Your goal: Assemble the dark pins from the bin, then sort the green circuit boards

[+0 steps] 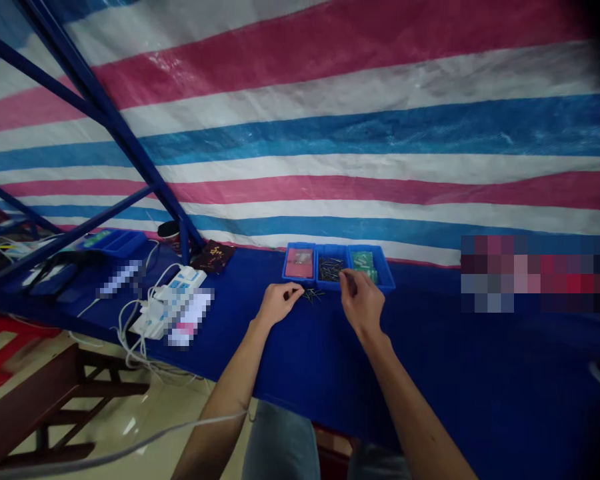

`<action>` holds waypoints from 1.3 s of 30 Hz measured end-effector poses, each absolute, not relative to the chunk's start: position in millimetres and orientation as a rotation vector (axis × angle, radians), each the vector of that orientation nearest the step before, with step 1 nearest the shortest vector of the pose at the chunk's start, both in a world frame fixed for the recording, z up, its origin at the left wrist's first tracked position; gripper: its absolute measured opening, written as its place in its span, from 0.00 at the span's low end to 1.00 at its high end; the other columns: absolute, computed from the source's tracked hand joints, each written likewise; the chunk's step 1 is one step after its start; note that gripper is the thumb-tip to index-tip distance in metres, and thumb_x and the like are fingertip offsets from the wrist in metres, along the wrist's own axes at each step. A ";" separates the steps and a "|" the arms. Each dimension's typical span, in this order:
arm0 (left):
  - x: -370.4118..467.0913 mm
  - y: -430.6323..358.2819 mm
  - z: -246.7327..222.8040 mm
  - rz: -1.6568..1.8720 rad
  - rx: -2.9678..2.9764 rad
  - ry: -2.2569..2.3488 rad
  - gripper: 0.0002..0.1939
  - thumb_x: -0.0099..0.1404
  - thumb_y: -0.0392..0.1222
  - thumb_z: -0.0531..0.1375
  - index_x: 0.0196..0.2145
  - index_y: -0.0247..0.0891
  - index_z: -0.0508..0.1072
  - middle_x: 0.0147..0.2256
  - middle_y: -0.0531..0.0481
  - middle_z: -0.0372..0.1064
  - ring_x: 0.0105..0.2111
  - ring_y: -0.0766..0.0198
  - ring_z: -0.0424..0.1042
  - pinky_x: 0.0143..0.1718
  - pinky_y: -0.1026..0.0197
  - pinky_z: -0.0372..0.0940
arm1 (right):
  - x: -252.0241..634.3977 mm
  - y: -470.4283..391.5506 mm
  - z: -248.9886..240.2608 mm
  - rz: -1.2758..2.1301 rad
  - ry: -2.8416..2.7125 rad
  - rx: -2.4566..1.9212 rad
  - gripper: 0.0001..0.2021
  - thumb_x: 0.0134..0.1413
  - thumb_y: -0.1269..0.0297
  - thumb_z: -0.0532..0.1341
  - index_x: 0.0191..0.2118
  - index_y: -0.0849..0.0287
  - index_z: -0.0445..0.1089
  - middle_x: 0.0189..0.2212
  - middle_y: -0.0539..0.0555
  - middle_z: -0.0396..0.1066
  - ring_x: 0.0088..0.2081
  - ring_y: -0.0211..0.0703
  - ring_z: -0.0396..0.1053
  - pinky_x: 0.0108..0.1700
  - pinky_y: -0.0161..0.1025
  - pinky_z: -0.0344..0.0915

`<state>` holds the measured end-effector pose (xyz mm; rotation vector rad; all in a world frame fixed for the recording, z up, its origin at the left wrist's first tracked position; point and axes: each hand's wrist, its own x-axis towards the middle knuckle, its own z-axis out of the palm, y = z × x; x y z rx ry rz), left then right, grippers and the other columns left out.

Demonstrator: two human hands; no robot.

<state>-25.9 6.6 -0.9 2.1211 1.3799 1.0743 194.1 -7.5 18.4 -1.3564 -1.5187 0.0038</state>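
Observation:
My left hand (279, 303) rests on the blue table, its fingertips pressed together at the left edge of a small loose pile of thin, dark, screw-like pieces (313, 295). Whatever those fingers may hold is too small to see. Over the front right edge of the middle blue bin (331, 248) is my right hand (364, 300), fingers closed in a pinch, their contents hidden. That bin holds many more dark screw-like pieces (330, 268). The left bin (287, 267) contains a pink sheet with small light items; the right bin (386, 272) has green pieces, partly behind my right hand.
A white power strip (167, 303) with tangled cables lies to the left, near a dark brown packet (213, 257). Blue metal poles (167, 200) and a striped tarp (330, 133) stand behind the table (310, 367). A wooden bench (40, 400) is at lower left.

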 end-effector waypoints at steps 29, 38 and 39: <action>-15.7 3.8 -3.9 0.895 2.189 1.397 0.11 0.68 0.43 0.59 0.41 0.39 0.81 0.20 0.56 0.66 0.21 0.72 0.62 0.28 0.69 0.56 | 162.8 -20.4 -5.8 0.198 -2.128 -1.892 0.08 0.68 0.65 0.53 0.41 0.57 0.69 0.41 0.55 0.72 0.38 0.42 0.72 0.32 0.35 0.56; -15.7 5.2 -4.1 0.893 2.209 1.404 0.12 0.68 0.45 0.58 0.41 0.39 0.81 0.20 0.56 0.65 0.21 0.71 0.62 0.28 0.68 0.57 | 156.6 -19.8 -10.7 0.151 -2.201 -1.928 0.07 0.69 0.69 0.50 0.43 0.61 0.64 0.43 0.60 0.69 0.44 0.46 0.71 0.35 0.35 0.61; -15.4 5.2 -4.1 0.893 2.210 1.405 0.13 0.69 0.46 0.58 0.41 0.39 0.81 0.20 0.56 0.65 0.21 0.71 0.62 0.28 0.68 0.57 | 156.6 -19.7 -11.8 0.142 -2.202 -1.925 0.06 0.69 0.69 0.50 0.43 0.61 0.64 0.43 0.60 0.69 0.44 0.46 0.71 0.35 0.35 0.61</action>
